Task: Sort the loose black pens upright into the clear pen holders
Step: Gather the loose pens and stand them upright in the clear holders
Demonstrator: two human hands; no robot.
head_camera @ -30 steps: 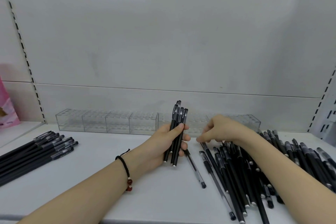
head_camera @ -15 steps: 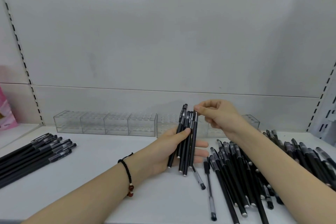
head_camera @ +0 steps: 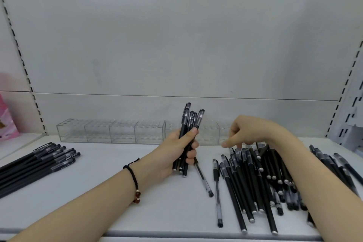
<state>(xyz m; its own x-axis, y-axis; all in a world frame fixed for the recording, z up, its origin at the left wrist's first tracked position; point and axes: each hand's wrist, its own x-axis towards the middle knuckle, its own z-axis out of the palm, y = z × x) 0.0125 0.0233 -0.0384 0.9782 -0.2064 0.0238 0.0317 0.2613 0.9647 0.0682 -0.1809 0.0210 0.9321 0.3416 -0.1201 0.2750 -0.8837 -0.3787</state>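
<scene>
Black plastic pens (head_camera: 191,122), one newly added, are clasped by the left hand (head_camera: 175,151); the right hand (head_camera: 249,133), slack and empty, is returned to the loose pen pile (head_camera: 253,179) for another.

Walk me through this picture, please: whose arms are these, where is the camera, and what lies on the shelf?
There is no machine: a person wears one camera on the head, looking forward and down at both bare hands. The left hand grips a bundle of black pens, roughly upright. The right hand hangs over the loose pile of pens on the right, holding nothing. More pens lie in a neat row at the left. At the back of the white shelf stands a row of clear pen holders; no pens show in them.
</scene>
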